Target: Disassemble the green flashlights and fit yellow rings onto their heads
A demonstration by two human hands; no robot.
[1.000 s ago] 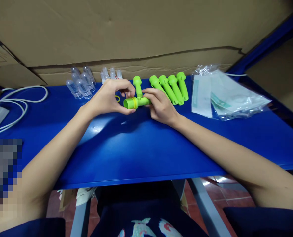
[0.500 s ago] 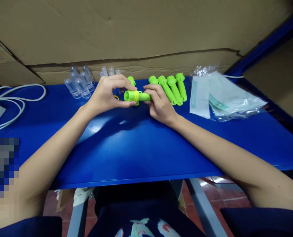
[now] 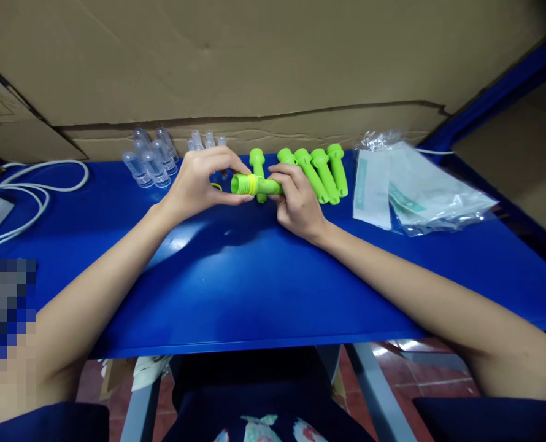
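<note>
— How far along are we?
— We hold one green tube (image 3: pixel 267 186) just above the counter (image 3: pixel 254 276), and a yellow ring (image 3: pixel 253 183) sits behind its threaded end. We judge that piece nearly finished. The other green tubes (image 3: pixel 321 175) lie at the back with no ring that we can see, and a loose ring (image 3: pixel 216 186) lies on the counter close by.
— And the hands?
— Our left hand (image 3: pixel 199 181) pinches the threaded end, thumb below and fingers curled over it. Our right hand (image 3: pixel 298 205) grips the shaft with its fingers closed around it. Both forearms reach forward across the counter.
</note>
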